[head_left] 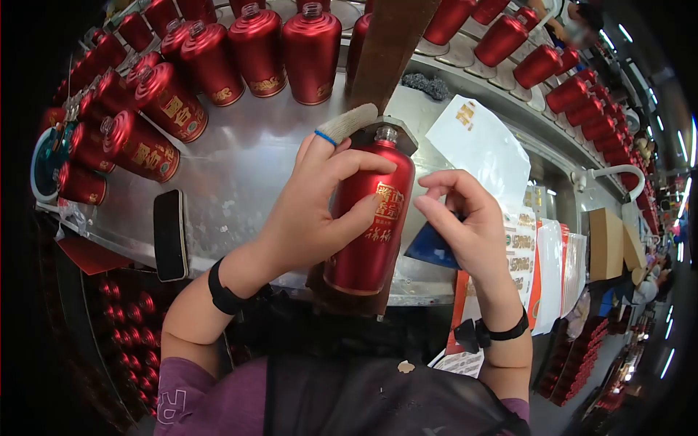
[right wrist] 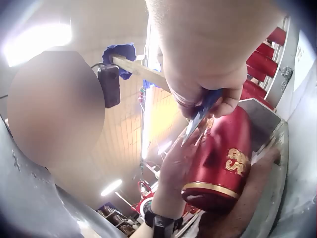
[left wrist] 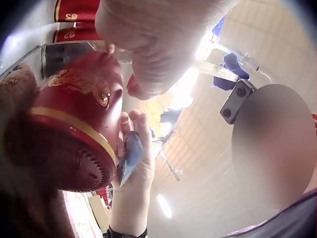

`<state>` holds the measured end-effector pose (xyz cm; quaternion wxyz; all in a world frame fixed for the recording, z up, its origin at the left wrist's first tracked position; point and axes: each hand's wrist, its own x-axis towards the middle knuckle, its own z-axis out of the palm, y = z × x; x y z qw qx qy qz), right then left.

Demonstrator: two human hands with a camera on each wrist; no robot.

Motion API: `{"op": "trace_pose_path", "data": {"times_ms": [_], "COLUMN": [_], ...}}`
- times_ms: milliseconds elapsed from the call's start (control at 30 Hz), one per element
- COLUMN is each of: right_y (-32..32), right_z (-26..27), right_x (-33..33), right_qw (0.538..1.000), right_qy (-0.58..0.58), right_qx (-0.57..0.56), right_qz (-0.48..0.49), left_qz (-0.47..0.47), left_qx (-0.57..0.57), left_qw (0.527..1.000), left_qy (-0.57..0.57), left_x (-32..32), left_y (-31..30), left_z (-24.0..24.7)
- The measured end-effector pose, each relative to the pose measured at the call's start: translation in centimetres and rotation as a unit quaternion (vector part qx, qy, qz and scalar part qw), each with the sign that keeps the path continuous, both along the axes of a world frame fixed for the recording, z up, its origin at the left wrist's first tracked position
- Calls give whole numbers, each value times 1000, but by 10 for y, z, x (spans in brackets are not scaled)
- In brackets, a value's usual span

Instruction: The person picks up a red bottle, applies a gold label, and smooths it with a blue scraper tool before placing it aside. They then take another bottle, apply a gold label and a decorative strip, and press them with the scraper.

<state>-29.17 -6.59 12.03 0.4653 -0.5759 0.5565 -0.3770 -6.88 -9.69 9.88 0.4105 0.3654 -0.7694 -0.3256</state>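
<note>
A red bottle point(head_left: 367, 247) with gold lettering lies on a brown support point(head_left: 318, 283), its clear glass neck against a grey angular plate point(head_left: 407, 134). My left hand point(head_left: 309, 192) is over the bottle, index finger and thumb spread apart at the lettering. One left finger wears a knitted cover point(head_left: 349, 125) with a blue band and reaches toward the neck. Just right of the bottle, my right hand point(head_left: 469, 221) grips a flat blue piece point(head_left: 434, 243) with curled fingers. In the right wrist view, this blue piece point(right wrist: 202, 115) stands edge-on close to the bottle point(right wrist: 220, 153).
Several red bottles point(head_left: 313, 54) stand at the back and left of the metal table point(head_left: 225, 167). A black phone point(head_left: 170, 236) lies at left. White sheets point(head_left: 483, 145) and printed gold sticker sheets point(head_left: 520, 251) lie at right, before a cardboard box point(head_left: 605, 243). A brown post point(head_left: 392, 54) rises behind the bottle.
</note>
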Motion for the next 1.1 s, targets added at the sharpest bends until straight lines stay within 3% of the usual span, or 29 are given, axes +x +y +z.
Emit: {"op": "trace_pose_path", "data": {"times_ms": [67,133,233,533,600,667,867,1100], "right_y": [-2,-1,-7,0,-3,-7,-17,-12], "right_z": [3,5,6,13,14,18,9,10], "right_x": [5,15,12,5,8,10,9,9], "right_qw": [999,977,970,997,998,994,978,993], "right_qy": [44,155,183,60,63,104,176,97], "right_qx": [-7,-147,-149,5,-11,-12,-93,-20], "right_qz": [14,28,56,39,27,23,68,61], "left_qz": [-16,-17,-15,-8,4,15,47,45], "left_qx": [17,16,18,14,2,114,144,157], "left_qw": [1000,1000,1000,1000,1000,993,980,973], "left_qy": [11,4,3,-5,7,40,132,165], "left_x": [0,-1,-4,5,10,13,8,10], "left_y": [-2,-1,0,8,12,16,28,33], "left_z": [1,1,0,-1,-4,-11,-28,-29]}}
